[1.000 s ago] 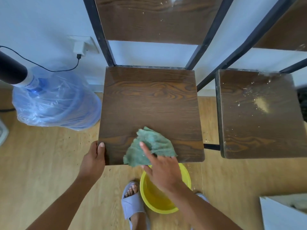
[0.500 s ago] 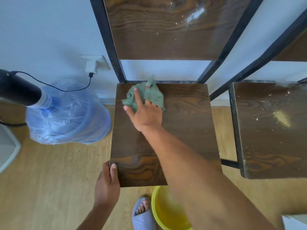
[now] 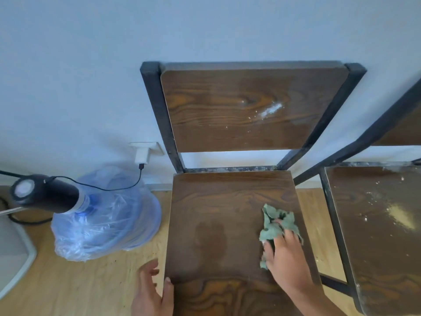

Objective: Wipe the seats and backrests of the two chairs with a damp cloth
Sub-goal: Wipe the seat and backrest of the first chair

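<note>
A dark wooden chair with a black metal frame stands against the wall; its seat [image 3: 218,215] shows a damp patch in the middle. My right hand [image 3: 284,256] presses a crumpled green cloth [image 3: 276,222] flat on the right side of that seat. At the seat's front left edge my left hand [image 3: 152,290] grips the board with the thumb on top. The backrest [image 3: 239,110] carries white dust smears on its right half. A second chair's seat [image 3: 376,229], speckled with white and yellow dust, sits at the right.
A blue water jug [image 3: 109,215] wrapped in clear plastic, topped by a black pump [image 3: 43,195] with a cable to a wall charger [image 3: 142,156], stands left of the chair. A white object [image 3: 13,254] lies at the far left on the wooden floor.
My right hand slid the cloth from the seat's front to the back left, then across to the right side. The view tilted up, showing the whole backrest; the yellow basin dropped out of sight.
</note>
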